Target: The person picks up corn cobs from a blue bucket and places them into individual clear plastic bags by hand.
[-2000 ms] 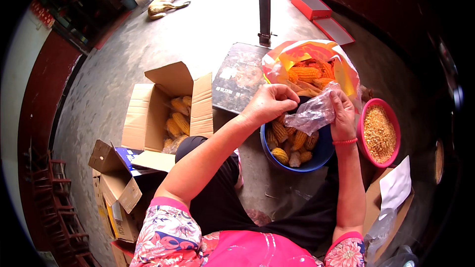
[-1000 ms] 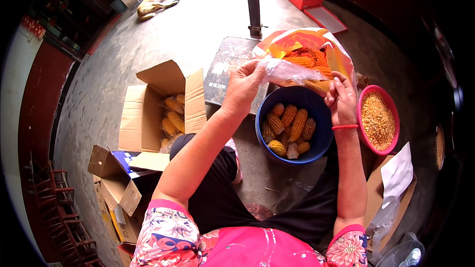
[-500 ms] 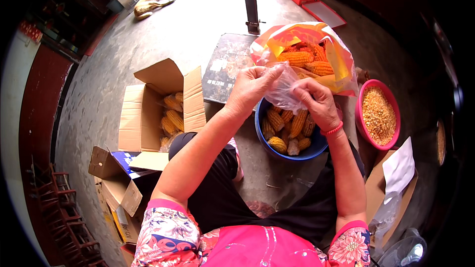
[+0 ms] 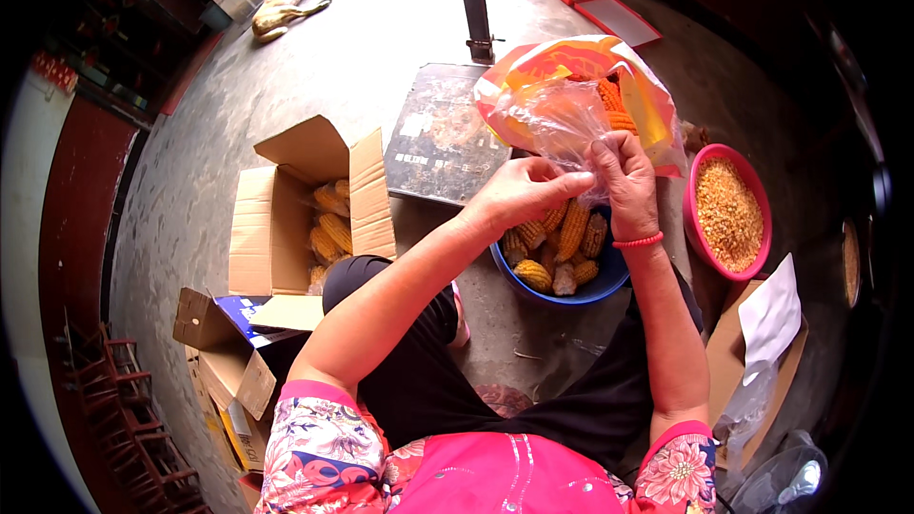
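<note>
A clear, thin plastic bag (image 4: 552, 119) spreads out in front of me, over the mouth of a red, white and yellow sack. My right hand (image 4: 628, 181), with a red bracelet at the wrist, pinches the gathered end of the clear bag. My left hand (image 4: 529, 192) is closed beside it, thumb and fingertips at the bag's edge. Below both hands stands a blue basin (image 4: 562, 299) with yellow corn cobs (image 4: 574, 230) in it. Orange corn cobs (image 4: 619, 120) show inside the colourful sack (image 4: 657, 95), partly hidden by the clear bag.
A pink basin (image 4: 689, 214) of loose kernels stands to the right. At left, an open cardboard box (image 4: 249, 233) holds bagged cobs, with more cartons (image 4: 224, 371) nearer me. A dark platform scale (image 4: 443, 124) lies ahead. A dog (image 4: 286, 5) lies far left.
The clear bag has swung up and forward over the sack's mouth. My right hand has turned upright around its gathered end, and my left hand has moved down and right towards it.
</note>
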Demonstrator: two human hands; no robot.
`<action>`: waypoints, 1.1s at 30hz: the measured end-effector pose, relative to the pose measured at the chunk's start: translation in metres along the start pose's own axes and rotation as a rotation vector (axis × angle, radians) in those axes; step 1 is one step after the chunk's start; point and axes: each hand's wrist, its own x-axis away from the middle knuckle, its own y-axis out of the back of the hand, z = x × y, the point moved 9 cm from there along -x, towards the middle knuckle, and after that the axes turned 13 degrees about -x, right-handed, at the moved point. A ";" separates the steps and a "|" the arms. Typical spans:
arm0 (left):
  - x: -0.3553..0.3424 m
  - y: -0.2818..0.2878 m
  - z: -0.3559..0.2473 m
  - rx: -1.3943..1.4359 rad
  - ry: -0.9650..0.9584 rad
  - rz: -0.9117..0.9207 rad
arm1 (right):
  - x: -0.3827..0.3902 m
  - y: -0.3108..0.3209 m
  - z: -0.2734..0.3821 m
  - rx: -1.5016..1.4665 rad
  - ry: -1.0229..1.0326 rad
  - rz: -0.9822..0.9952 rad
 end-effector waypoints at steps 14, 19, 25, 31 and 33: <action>-0.010 0.005 0.012 -0.029 -0.096 -0.020 | -0.005 0.014 0.011 -0.079 0.052 -0.080; -0.006 0.021 0.010 0.257 -0.017 -0.127 | -0.005 0.024 0.012 -0.092 0.054 -0.128; -0.010 0.010 0.016 0.083 0.015 -0.121 | -0.003 0.016 0.007 -0.082 0.041 -0.078; -0.008 0.015 0.005 0.029 -0.097 -0.149 | -0.006 0.016 0.006 -0.127 0.067 -0.066; -0.008 0.017 0.005 0.007 -0.096 -0.164 | -0.007 0.021 0.010 -0.161 0.088 -0.095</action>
